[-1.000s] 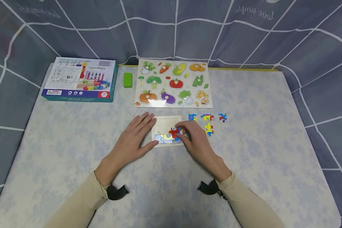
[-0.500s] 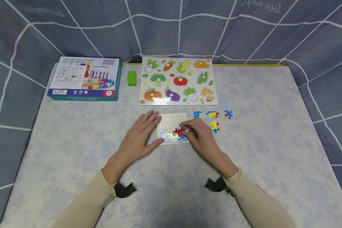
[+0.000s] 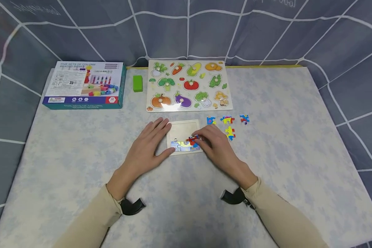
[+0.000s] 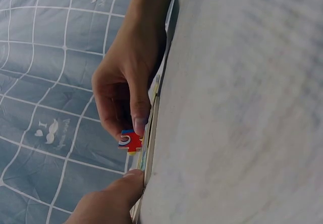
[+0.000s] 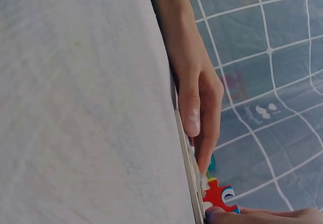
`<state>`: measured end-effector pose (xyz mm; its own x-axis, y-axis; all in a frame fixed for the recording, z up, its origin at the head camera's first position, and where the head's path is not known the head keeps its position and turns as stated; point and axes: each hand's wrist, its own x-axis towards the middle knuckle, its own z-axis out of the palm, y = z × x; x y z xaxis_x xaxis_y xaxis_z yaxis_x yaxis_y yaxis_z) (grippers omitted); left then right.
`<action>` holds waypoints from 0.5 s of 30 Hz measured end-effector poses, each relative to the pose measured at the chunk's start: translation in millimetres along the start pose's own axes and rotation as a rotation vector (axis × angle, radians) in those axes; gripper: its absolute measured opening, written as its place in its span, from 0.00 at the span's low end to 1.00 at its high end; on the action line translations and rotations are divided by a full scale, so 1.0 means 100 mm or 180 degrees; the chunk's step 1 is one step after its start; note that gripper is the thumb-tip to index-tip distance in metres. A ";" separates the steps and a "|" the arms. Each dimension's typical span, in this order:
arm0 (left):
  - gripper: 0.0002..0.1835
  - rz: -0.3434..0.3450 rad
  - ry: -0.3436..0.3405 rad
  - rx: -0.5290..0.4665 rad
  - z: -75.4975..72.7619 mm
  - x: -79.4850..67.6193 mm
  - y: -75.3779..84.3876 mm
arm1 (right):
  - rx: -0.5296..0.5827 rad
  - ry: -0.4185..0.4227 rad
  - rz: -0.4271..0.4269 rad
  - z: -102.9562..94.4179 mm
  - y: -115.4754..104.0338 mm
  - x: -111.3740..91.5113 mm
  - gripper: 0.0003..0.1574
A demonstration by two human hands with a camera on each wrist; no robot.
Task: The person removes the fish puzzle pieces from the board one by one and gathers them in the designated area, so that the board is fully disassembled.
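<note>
A small wooden puzzle tray (image 3: 181,129) lies on the table, with joined puzzle pieces (image 3: 180,147) along its near side. My left hand (image 3: 144,146) rests at the tray's left edge, fingers stretched out and thumb at the near left corner. Between thumb and fingers, my right hand (image 3: 218,146) pinches a red and blue jigsaw piece (image 3: 192,139) over the tray's right part. Both wrist views show this piece (image 4: 131,141) standing tilted just above the tray, its red face (image 5: 216,194) with a white curved mark. Some of its lower edge is hidden by fingers.
Several loose jigsaw pieces (image 3: 227,120) lie right of the tray. Behind it is a vegetable peg puzzle board (image 3: 186,106), with a green block (image 3: 137,83) to its left. A boxed bead set (image 3: 83,86) sits at the back left, before a grey grid curtain (image 3: 161,38).
The head view shifts slightly. My right hand keeps hold of the red jigsaw piece and tilts it a little over the tray. My left hand stays at the tray's edge.
</note>
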<state>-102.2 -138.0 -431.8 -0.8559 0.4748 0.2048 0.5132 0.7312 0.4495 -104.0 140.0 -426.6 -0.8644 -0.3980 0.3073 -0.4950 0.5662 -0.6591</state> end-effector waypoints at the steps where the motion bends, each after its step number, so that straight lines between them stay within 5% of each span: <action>1: 0.45 -0.0009 0.0001 0.0004 -0.03 0.00 0.00 | 0.0000 -0.0014 -0.0037 0.00 -0.01 0.02 0.12; 15: 0.44 -0.0032 -0.0052 -0.0006 -0.02 -0.01 0.00 | -0.0333 -0.0154 -0.0289 0.01 -0.01 0.01 0.10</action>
<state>-100.9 -139.5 -429.8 -0.8600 0.4752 0.1861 0.5043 0.7350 0.4532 -104.2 138.4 -426.2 -0.8116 -0.4838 0.3274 -0.5797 0.5975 -0.5541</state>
